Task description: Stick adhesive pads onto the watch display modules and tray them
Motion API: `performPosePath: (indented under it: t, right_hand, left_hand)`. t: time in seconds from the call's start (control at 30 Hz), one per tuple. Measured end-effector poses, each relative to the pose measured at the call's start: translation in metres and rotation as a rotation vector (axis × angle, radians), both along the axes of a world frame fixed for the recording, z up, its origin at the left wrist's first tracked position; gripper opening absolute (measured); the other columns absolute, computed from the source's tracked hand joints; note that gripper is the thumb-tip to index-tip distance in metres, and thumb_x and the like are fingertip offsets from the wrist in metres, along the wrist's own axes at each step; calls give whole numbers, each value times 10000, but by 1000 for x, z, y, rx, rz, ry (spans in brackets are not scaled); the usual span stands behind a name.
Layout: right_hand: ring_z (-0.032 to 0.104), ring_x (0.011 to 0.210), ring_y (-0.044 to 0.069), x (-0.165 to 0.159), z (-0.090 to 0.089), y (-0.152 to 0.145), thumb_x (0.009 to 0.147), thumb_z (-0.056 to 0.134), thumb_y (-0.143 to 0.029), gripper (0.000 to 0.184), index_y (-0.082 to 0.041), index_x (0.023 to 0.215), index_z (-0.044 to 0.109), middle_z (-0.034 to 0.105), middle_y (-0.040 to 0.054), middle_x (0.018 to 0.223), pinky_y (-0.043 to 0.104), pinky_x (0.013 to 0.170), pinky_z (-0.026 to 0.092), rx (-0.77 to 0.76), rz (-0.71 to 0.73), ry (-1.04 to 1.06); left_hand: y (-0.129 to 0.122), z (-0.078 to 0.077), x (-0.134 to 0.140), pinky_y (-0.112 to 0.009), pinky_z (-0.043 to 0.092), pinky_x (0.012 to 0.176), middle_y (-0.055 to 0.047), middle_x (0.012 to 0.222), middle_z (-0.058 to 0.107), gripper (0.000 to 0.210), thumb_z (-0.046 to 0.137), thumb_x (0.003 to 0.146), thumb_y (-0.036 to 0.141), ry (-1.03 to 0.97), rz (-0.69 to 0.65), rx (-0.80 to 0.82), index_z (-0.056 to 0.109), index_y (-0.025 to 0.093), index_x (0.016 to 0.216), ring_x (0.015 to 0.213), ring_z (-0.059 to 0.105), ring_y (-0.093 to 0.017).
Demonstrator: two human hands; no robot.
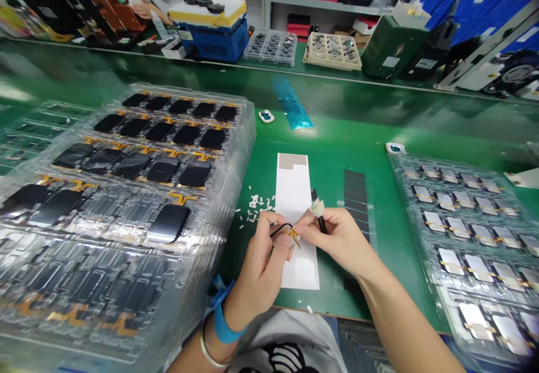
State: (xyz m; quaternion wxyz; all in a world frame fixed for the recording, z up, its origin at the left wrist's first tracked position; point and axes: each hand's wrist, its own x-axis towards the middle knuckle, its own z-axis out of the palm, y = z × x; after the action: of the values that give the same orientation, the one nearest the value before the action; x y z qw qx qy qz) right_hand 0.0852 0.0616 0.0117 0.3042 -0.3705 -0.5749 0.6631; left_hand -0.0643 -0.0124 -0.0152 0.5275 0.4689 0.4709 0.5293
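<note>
Some orange flex point(297, 239) likely needs gentleness above the white strip point(292, 190): left hand point(263, 266) pinches a dark-edged part point(278, 230), right hand point(343, 238) grips a black tool point(322, 224).

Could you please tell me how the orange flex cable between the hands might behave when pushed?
The orange flex cable looks thin and bent, so it would probably give easily. Being narrow, it is likely light, and might crease under a sharp push.

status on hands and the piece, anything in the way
Left hand pinching orange-tabbed piece. Right hand at it, black tool in grip. Loose scraps beside white strip, not blocking.
</note>
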Motion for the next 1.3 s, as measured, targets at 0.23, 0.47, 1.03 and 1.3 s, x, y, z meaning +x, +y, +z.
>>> performPosePath:
  t: [0.23, 0.47, 1.03, 1.3]
  right_hand:
    - [329, 505, 89, -1, 4, -8, 826, 714, -420, 275, -169, 713, 708, 549, -24, 544, 259, 503, 253, 154, -115, -142]
    - [275, 532, 84, -1, 3, -10, 830, 682, -346, 225, -164, 697, 681, 483, -40, 571, 263, 511, 219, 194, -138, -176]
    - [679, 654, 128, 1, -8, 76, 821, 731, -551, 378, -222, 871, 552, 618, -19, 789, 290, 684, 582, 299, -645, -39]
    - [716, 628, 144, -28, -51, 117, 773, 734, -455, 391, -225, 949, 471, 598, -43, 775, 267, 624, 610, 202, -637, -70]
  left_hand:
    - [0, 0, 1, -195, 394, 615, 56, 747, 464, 168, 463, 1053, 405, -66, -27, -46, 402, 248, 1054, 668, 457, -99]
    - [2, 0, 1, -195, 348, 548, 68, 686, 448, 182, 483, 1046, 396, -8, -2, -35, 395, 237, 1022, 608, 431, -94]
    - [10, 10, 6, -453, 422, 1068, -153, 1322, 653, 103, 356, 1061, 238, 450, -201, 71, 437, 228, 999, 1363, 516, -247]
    - [10, 3, 8, -530, 489, 1046, -171, 1323, 649, 99, 346, 1054, 217, 561, -215, 113, 441, 218, 1080, 1349, 544, -296]
